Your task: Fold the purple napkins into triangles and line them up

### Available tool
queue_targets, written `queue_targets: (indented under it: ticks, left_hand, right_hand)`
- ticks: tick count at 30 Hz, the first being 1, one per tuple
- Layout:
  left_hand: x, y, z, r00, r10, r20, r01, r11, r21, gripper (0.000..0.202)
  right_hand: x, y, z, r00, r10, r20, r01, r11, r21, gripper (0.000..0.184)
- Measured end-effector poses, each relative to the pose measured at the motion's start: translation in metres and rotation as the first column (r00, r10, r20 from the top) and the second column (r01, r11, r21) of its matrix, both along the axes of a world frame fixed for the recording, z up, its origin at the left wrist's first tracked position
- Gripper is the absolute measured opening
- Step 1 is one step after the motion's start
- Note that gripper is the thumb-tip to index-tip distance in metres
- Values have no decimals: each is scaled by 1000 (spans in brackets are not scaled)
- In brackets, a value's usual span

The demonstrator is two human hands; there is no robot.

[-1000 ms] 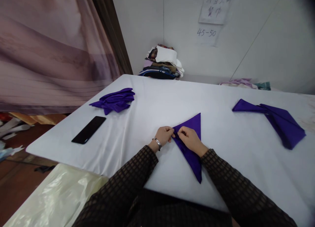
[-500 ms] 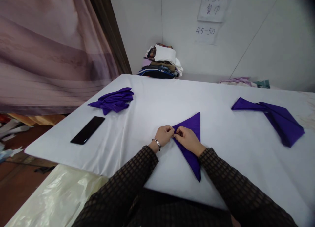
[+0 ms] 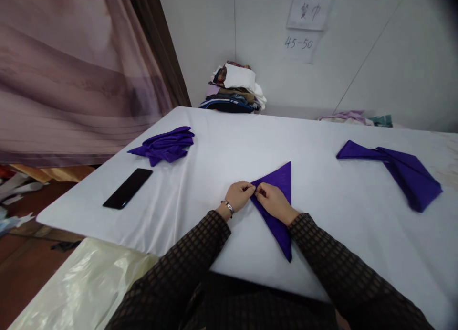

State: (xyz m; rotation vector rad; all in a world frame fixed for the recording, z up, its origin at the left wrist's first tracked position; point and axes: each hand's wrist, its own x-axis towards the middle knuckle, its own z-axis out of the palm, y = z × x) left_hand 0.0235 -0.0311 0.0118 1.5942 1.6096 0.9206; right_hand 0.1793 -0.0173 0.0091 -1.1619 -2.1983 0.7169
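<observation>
- so, my left hand and right hand pinch tight at the folded purple napkin's left corner.
- uneven tugging could skew its layers.

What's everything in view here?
triangular cloth: 1, purple, table centre
cloth bundle: 1, purple, table left
folded cloth: 1+, purple, table right
phone: 1, black, table left
table: 1, white, centre
clothes pile: 1, mixed, behind table
loose cloths: several, lilac/green, far right
papers: 2, white, wall
curtain: 1, pinkish, left
floor: 1, reddish, left
plastic sheet: 1, pale, lower left
bracelet: 1, silvery, left wrist
sleeves: 2, dark checked, lower centre
left hand, right hand: 2, bare, at triangular cloth
</observation>
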Motion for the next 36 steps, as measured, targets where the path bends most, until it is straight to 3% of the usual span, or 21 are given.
queue_targets:
  ticks: [12,17,23,28,31,34,36]
  left_hand:
    - [0,1,-1,996,33,86,-28,998,-60,25]
    - [0,1,0,993,56,107,-49,997,-64,24]
    - [3,0,0,994,50,92,-47,998,-39,23]
    - [-4,3,2,1000,17,-7,-17,998,68,21]
    - [-18,7,7,989,90,-116,-73,988,138,24]
    - [-31,11,11,954,160,-254,-129,982,135,21]
    - [-36,11,11,939,123,-322,-102,991,81,20]
  right_hand:
    - [0,-1,2,995,-5,-98,-2,998,-70,8]
    - [-2,-4,6,996,-86,-4,86,996,7,13]
    - [-5,-7,7,985,-103,139,88,990,112,15]
    - [-5,-5,3,991,-80,110,68,992,108,2]
    - [-2,-2,1,997,-71,26,69,995,67,6]
    - [0,1,-1,994,-82,-74,83,996,17,5]
    - [1,2,-3,989,-89,-121,89,996,-9,5]
